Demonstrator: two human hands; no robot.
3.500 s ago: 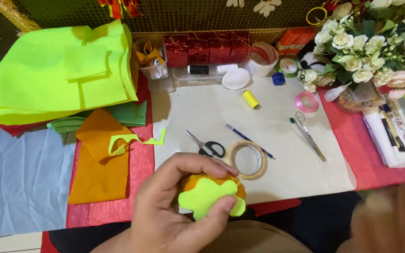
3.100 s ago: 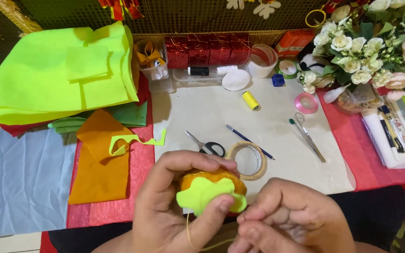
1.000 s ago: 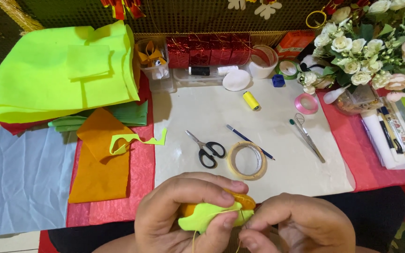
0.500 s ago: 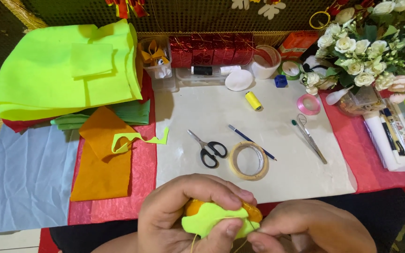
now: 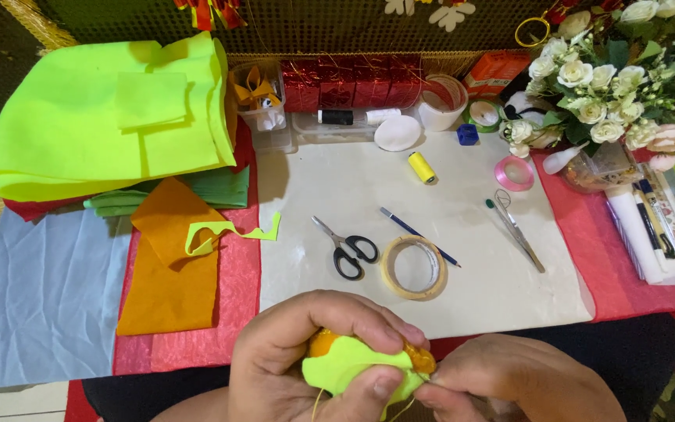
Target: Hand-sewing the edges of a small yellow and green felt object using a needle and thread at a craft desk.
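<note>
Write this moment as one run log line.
left hand: grips orange ball with lime felt cover | right hand: pinches its edge | black-handled scissors: on table

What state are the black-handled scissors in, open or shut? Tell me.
Shut: the black-handled scissors lie flat on the white mat, blades together in a single point, handle loops side by side.

Home craft table: felt (image 5: 111,117), scissors (image 5: 345,248)

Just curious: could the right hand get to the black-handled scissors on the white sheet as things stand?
Probably yes. The scissors lie in the open just beyond the right hand, only a tape roll beside them. But that hand is pinching at the green and orange felt piece.
</note>
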